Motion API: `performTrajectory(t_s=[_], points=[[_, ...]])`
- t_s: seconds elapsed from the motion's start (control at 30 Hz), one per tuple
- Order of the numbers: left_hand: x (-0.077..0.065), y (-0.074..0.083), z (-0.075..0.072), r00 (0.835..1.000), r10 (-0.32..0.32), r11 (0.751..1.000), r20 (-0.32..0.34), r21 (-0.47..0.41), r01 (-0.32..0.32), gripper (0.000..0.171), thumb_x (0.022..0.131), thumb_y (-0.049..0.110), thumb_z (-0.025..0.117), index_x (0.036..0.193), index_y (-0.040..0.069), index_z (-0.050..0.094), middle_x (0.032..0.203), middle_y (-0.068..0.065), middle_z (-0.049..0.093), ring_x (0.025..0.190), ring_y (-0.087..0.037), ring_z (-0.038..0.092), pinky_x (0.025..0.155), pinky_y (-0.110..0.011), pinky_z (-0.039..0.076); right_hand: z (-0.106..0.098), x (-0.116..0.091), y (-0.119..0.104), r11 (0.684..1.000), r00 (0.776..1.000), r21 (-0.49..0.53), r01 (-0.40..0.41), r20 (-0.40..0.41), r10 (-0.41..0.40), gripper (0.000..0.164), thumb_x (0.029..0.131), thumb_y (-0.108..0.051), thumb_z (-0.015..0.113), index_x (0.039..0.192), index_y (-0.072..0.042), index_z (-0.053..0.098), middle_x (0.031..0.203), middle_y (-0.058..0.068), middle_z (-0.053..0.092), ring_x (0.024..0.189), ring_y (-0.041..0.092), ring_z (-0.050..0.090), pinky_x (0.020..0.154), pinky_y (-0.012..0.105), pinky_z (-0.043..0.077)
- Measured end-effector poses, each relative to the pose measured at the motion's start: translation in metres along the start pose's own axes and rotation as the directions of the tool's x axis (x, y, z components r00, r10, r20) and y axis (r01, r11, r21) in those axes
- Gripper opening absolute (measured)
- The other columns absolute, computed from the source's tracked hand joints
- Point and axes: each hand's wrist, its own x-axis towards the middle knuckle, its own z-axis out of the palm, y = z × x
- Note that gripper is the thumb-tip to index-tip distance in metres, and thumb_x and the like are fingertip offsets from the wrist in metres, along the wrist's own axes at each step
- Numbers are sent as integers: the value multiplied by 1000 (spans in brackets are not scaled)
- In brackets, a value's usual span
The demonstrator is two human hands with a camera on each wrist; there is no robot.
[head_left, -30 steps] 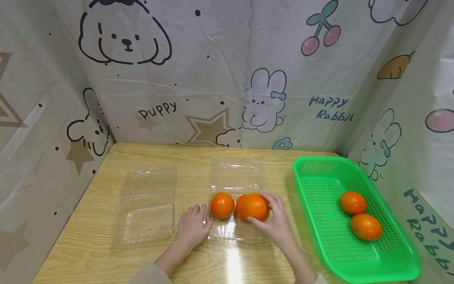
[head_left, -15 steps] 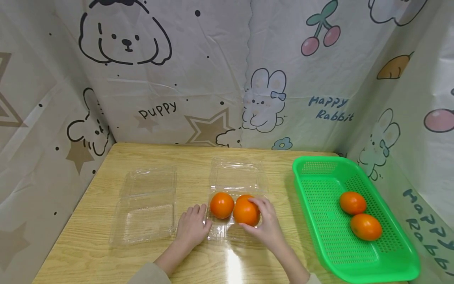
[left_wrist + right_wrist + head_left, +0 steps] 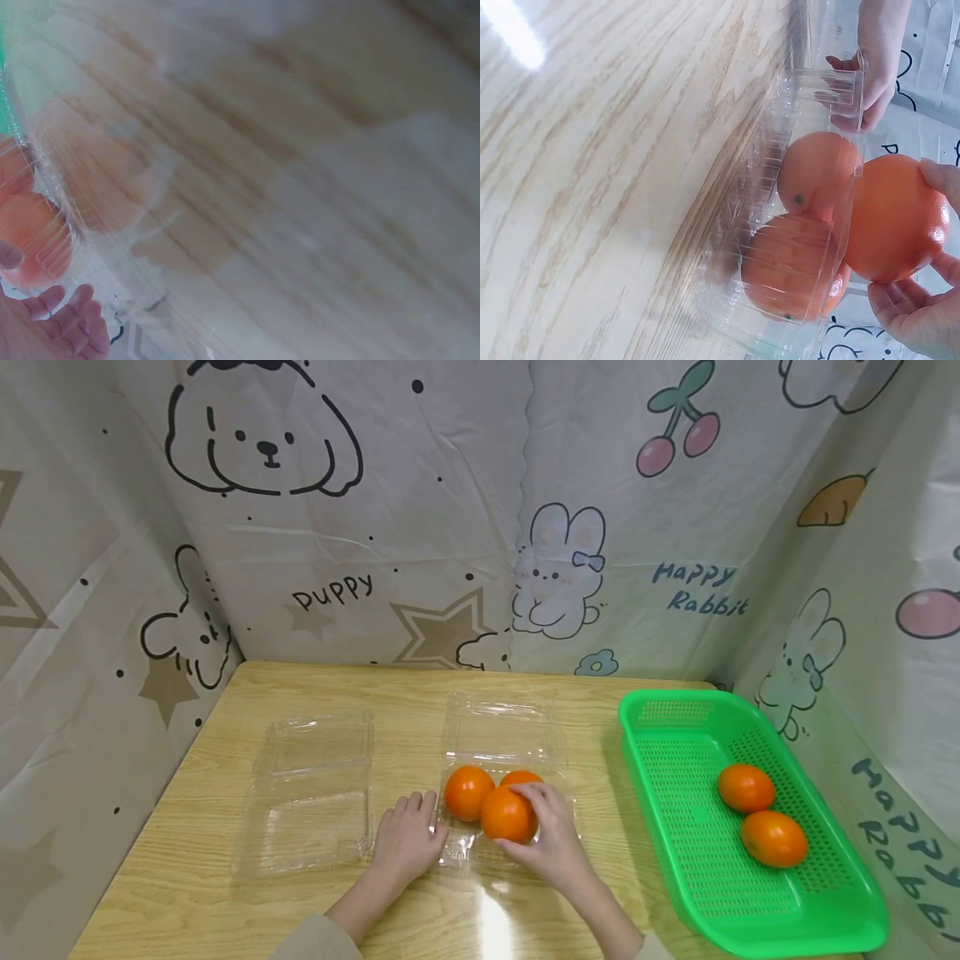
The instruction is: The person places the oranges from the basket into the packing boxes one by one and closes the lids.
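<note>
My right hand (image 3: 551, 839) grips an orange (image 3: 508, 816) between thumb and fingers, over the front half of an opened clear plastic clamshell box (image 3: 504, 727). The right wrist view shows this held orange (image 3: 896, 217) at the level of the box's rim, above two others seen through the wall. Those are a left orange (image 3: 467, 792) and a right orange (image 3: 522, 777), partly hidden by the held one. My left hand (image 3: 408, 831) rests at the box's left edge, fingers extended forward; in the left wrist view its fingers (image 3: 64, 319) look loosely bent.
A green plastic basket (image 3: 675, 793) with two oranges (image 3: 775, 839) stands on the right of the wooden table (image 3: 172, 860). Another opened clear clamshell box (image 3: 315, 818) lies to the left. Printed cloth walls (image 3: 420, 510) enclose the table's back and sides.
My right hand has moved the held orange left and slightly toward me, from over the right orange to in front of the two in the box. The left hand has stayed put.
</note>
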Motion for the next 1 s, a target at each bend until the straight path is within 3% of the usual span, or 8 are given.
performTrajectory(t_s=[0.33,1.0], points=[[0,1,-2,1000,11,1000,-9,2,-11,42,81,33,53,112,5,51,92,-9,52,80,-24,48,63,-36,41,6,-2,-2,1000,999,17,-3,45,2,66,58,-16,85,117,-13,55,118,6,48,109,29,46,85,51,43],[-1,0,0,1000,13,1000,-14,2,-13,45,82,33,53,116,4,51,99,-12,54,86,-27,51,69,-40,44,16,-8,10,998,997,-62,-4,70,9,67,58,-18,84,118,-11,55,118,10,48,110,32,46,84,56,43]])
